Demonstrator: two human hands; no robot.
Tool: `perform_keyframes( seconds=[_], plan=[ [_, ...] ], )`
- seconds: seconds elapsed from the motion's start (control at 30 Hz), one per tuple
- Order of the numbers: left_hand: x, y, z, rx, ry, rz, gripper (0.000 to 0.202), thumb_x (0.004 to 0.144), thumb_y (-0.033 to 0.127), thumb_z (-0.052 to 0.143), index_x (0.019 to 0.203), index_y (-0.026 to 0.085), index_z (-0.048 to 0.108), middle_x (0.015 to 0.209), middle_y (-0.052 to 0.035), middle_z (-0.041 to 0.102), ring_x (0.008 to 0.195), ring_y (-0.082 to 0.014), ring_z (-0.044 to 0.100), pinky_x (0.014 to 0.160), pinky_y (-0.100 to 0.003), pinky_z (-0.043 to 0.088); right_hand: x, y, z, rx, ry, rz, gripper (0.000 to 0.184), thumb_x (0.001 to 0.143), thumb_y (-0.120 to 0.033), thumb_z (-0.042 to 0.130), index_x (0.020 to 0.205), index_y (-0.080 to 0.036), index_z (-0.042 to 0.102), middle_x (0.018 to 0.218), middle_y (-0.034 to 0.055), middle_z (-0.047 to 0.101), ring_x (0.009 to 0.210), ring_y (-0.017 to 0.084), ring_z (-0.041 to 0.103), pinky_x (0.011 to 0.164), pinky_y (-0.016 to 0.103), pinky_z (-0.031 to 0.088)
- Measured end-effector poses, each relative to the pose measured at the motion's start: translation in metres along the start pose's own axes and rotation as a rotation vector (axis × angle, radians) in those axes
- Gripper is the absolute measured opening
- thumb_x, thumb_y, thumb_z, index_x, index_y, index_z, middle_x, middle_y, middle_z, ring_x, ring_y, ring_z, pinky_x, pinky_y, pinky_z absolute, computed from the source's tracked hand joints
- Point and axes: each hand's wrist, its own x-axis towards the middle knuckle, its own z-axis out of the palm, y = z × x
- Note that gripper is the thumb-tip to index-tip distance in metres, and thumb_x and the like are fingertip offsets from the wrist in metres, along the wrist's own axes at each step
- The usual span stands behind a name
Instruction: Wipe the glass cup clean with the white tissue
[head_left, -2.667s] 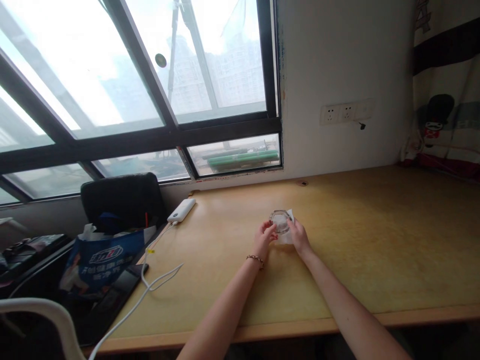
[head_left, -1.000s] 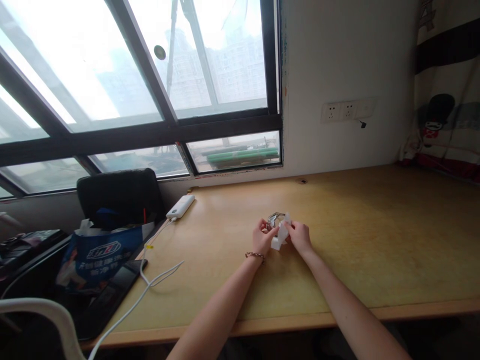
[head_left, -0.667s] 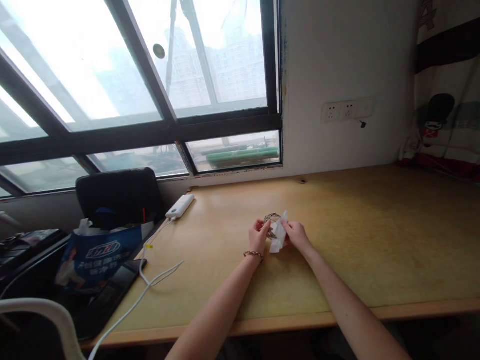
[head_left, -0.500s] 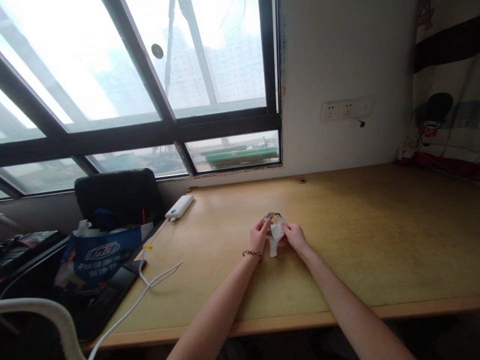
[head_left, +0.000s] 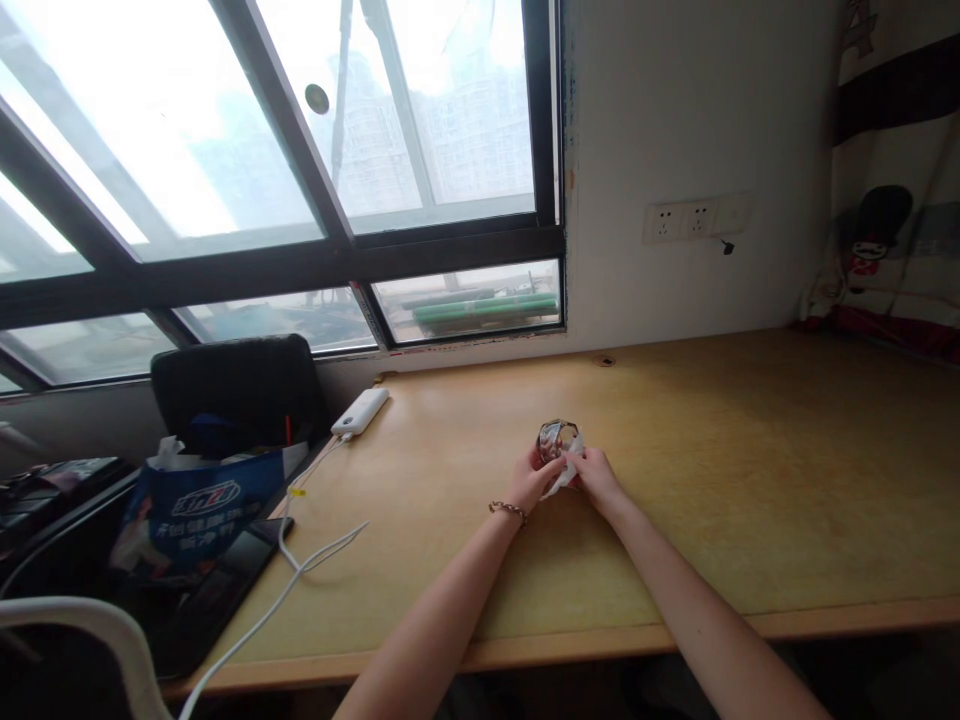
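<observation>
A small clear glass dish is held tilted above the wooden desk, near its middle. My left hand, with a bead bracelet on the wrist, is closed around the dish's left side. My right hand is closed on a crumpled white tissue and presses it against the dish's lower right side. Part of the tissue is hidden between the two hands.
A white power bank lies at the desk's back left with a white cable trailing off the edge. A blue bag and a black chair back stand to the left. Wall sockets sit above the desk.
The dish rested flat on the tissue on the desk earlier; both hands have lifted and tilted it. The tissue, hanging loose half a second ago, is now tucked under the dish.
</observation>
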Motion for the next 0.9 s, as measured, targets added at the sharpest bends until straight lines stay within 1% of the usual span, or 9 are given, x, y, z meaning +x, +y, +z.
perform_keyframes(
  seconds=[0.13, 0.23, 0.3, 0.37, 0.47, 0.57, 0.63, 0.77, 0.9],
  plan=[
    [0.003, -0.004, -0.005, -0.022, 0.084, -0.071, 0.044, 0.064, 0.035, 0.062, 0.101, 0.013, 0.056, 0.078, -0.0046, 0.062, 0.048, -0.0069, 0.052, 0.045, -0.019, 0.043, 0.000, -0.003, -0.006, -0.339, 0.137, -0.209, 0.041, 0.075, -0.046, 0.040, 0.057, -0.013, 0.057, 0.054, 0.0078, 0.060, 0.052, 0.016, 0.055, 0.046, 0.022, 0.034],
    [0.006, -0.006, -0.009, -0.109, 0.134, -0.107, 0.046, 0.066, 0.037, 0.058, 0.104, 0.010, 0.054, 0.070, -0.0049, 0.061, 0.045, -0.0061, 0.049, 0.039, -0.017, 0.038, -0.002, -0.007, -0.008, -0.500, 0.215, -0.353, 0.044, 0.081, -0.043, 0.031, 0.059, -0.014, 0.056, 0.056, 0.0102, 0.060, 0.052, 0.016, 0.054, 0.048, 0.023, 0.032],
    [0.007, -0.007, -0.010, -0.145, 0.136, -0.118, 0.048, 0.067, 0.038, 0.058, 0.105, 0.009, 0.053, 0.071, -0.0066, 0.062, 0.046, -0.0066, 0.049, 0.038, -0.016, 0.038, -0.003, -0.007, -0.007, -0.488, 0.217, -0.375, 0.043, 0.081, -0.043, 0.031, 0.061, -0.014, 0.056, 0.057, 0.0101, 0.060, 0.052, 0.016, 0.054, 0.050, 0.024, 0.032],
    [0.006, -0.006, -0.010, -0.131, 0.123, -0.106, 0.049, 0.066, 0.037, 0.059, 0.106, 0.010, 0.053, 0.078, -0.0079, 0.062, 0.046, -0.0059, 0.049, 0.040, -0.017, 0.039, -0.003, -0.006, -0.005, -0.371, 0.165, -0.321, 0.040, 0.078, -0.046, 0.037, 0.062, -0.014, 0.056, 0.058, 0.0087, 0.060, 0.053, 0.016, 0.053, 0.049, 0.023, 0.033],
    [0.005, -0.003, -0.007, -0.042, 0.112, -0.059, 0.046, 0.063, 0.033, 0.063, 0.103, 0.011, 0.056, 0.087, -0.0080, 0.062, 0.051, -0.0059, 0.051, 0.045, -0.017, 0.042, -0.003, -0.004, -0.001, 0.020, -0.066, -0.104, 0.034, 0.070, -0.047, 0.049, 0.075, -0.015, 0.058, 0.063, 0.0052, 0.061, 0.053, 0.014, 0.053, 0.046, 0.022, 0.036],
    [0.002, 0.001, -0.002, 0.006, 0.064, 0.024, 0.045, 0.061, 0.030, 0.065, 0.101, 0.011, 0.056, 0.094, -0.0089, 0.061, 0.071, -0.0131, 0.057, 0.060, -0.021, 0.046, -0.004, -0.004, 0.002, 0.413, -0.277, 0.065, 0.033, 0.063, -0.039, 0.059, 0.086, -0.016, 0.057, 0.070, 0.0028, 0.062, 0.053, 0.011, 0.053, 0.046, 0.020, 0.038],
    [-0.001, 0.004, 0.001, 0.013, 0.006, 0.086, 0.047, 0.061, 0.028, 0.066, 0.104, 0.012, 0.055, 0.100, -0.0095, 0.060, 0.085, -0.0176, 0.056, 0.071, -0.025, 0.046, -0.004, -0.003, 0.002, 0.501, -0.301, 0.089, 0.031, 0.059, -0.032, 0.063, 0.084, -0.015, 0.058, 0.069, 0.0020, 0.061, 0.051, 0.009, 0.051, 0.047, 0.019, 0.038],
    [-0.005, 0.008, 0.005, 0.068, -0.035, 0.081, 0.047, 0.063, 0.031, 0.064, 0.105, 0.012, 0.054, 0.096, -0.0090, 0.061, 0.077, -0.0159, 0.057, 0.065, -0.024, 0.046, 0.001, -0.001, -0.002, 0.198, -0.153, 0.052, 0.020, 0.065, -0.034, 0.055, 0.070, -0.015, 0.058, 0.049, -0.0008, 0.054, 0.039, 0.008, 0.044, 0.039, 0.019, 0.032],
    [-0.004, 0.005, 0.002, 0.162, 0.007, 0.069, 0.042, 0.063, 0.037, 0.063, 0.096, 0.011, 0.059, 0.077, -0.0054, 0.062, 0.055, -0.0094, 0.053, 0.051, -0.019, 0.043, 0.002, -0.002, -0.008, -0.328, 0.151, -0.177, 0.025, 0.076, -0.034, 0.042, 0.071, -0.015, 0.056, 0.056, 0.0047, 0.058, 0.050, 0.014, 0.052, 0.046, 0.022, 0.034]
  ],
)
